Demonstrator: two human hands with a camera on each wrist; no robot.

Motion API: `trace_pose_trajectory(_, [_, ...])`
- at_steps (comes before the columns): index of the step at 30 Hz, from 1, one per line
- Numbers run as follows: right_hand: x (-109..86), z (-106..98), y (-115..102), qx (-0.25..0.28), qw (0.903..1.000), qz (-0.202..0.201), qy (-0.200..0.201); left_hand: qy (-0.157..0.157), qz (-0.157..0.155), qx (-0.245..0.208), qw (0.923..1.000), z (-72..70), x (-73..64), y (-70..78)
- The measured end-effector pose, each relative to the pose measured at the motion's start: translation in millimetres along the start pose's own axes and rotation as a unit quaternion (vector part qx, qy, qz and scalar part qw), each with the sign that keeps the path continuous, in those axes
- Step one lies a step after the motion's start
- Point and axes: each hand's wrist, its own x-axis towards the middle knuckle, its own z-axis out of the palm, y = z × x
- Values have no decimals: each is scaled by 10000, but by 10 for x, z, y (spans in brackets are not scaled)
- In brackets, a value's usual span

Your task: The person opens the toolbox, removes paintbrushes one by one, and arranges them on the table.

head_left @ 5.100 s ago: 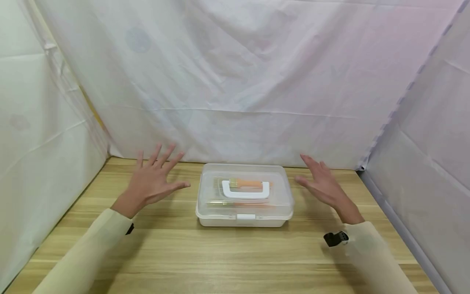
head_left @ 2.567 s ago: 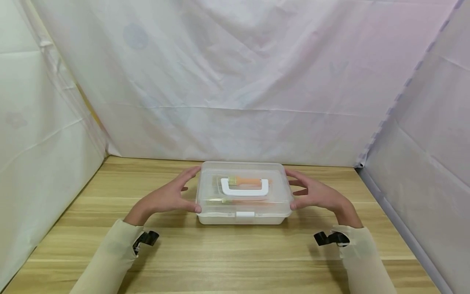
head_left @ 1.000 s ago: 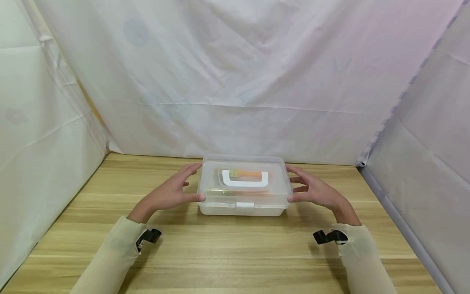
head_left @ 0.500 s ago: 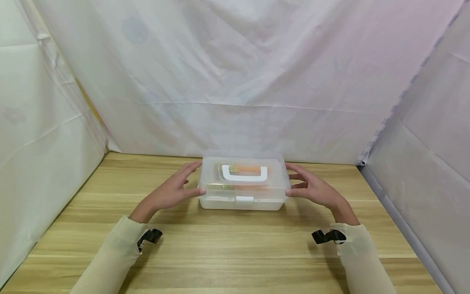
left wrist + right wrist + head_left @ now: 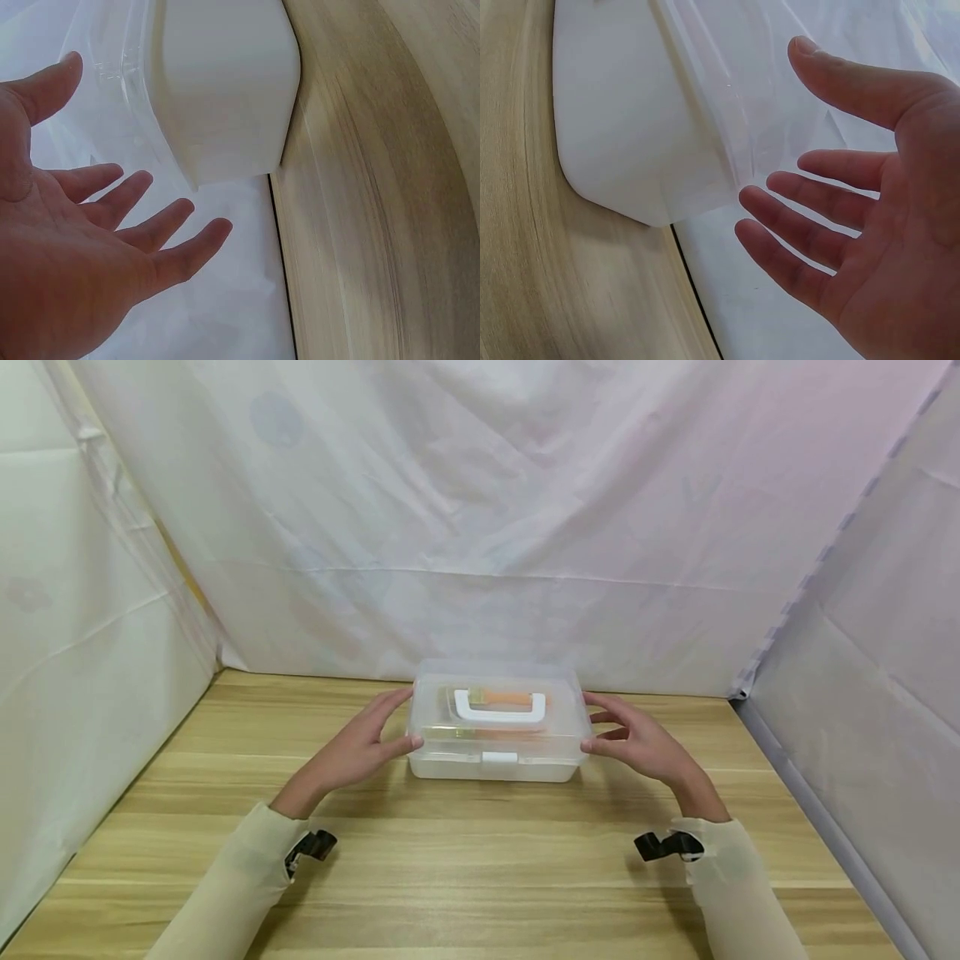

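Note:
A clear plastic storage box point(image 5: 525, 768) with a white carry handle point(image 5: 501, 717) and a white latch point(image 5: 499, 758) stands on the table near the back cloth. Through its lid point(image 5: 562, 718) shows a brush point(image 5: 510, 697) with an orange handle, and a second one lies in front of it. My left hand point(image 5: 352, 752) is at the box's left end, thumb at the front corner, fingers extended along the side. At the right end my right hand point(image 5: 645, 743) mirrors it. In both wrist views the fingers are spread and loosely bent beside the box.
The wooden table point(image 5: 480, 868) reaches back to a white cloth point(image 5: 480, 527) hung close behind the box. Cloth walls also stand at the left point(image 5: 75, 610) and right point(image 5: 885, 677). A black wrist mount point(image 5: 315, 845) juts from each sleeve.
Both hands have come from apart and spread to the box's two ends. The box has slid back toward the cloth with the hands, its lid still down.

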Motion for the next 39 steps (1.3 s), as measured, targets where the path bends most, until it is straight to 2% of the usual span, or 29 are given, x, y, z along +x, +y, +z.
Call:
trace_pose_trajectory(10, [-18, -21, -88, -136, 9996, -56, 261, -32, -211, -132, 9997, -6, -16, 19])
trace_pose_trajectory(15, [-75, -9, -239, -391, 9960, -92, 796, -23, -316, -77, 9995, 5, -18, -1])
trace_pose_trajectory(18, [-105, 25, -356, -515, 9913, -230, 1191, 3, -327, -107, 9994, 10, -14, -10])
trace_pose_trajectory(21, [-135, 77, -500, -668, 9872, -447, 1381, 2, -350, -130, 9993, 12, -12, -11])
trace_pose_trajectory(26, [-187, 209, -718, -863, 9887, -653, 1035, -6, -379, -155, 9992, 24, -15, -21])
trace_pose_trajectory(33, [-188, 413, -871, -834, 9957, -384, 124, -39, -379, -160, 9991, 43, -16, -35])
trace_pose_trajectory(39, [-133, 571, -858, -912, 9947, -194, -433, -68, -324, -173, 9993, 54, -9, -49])
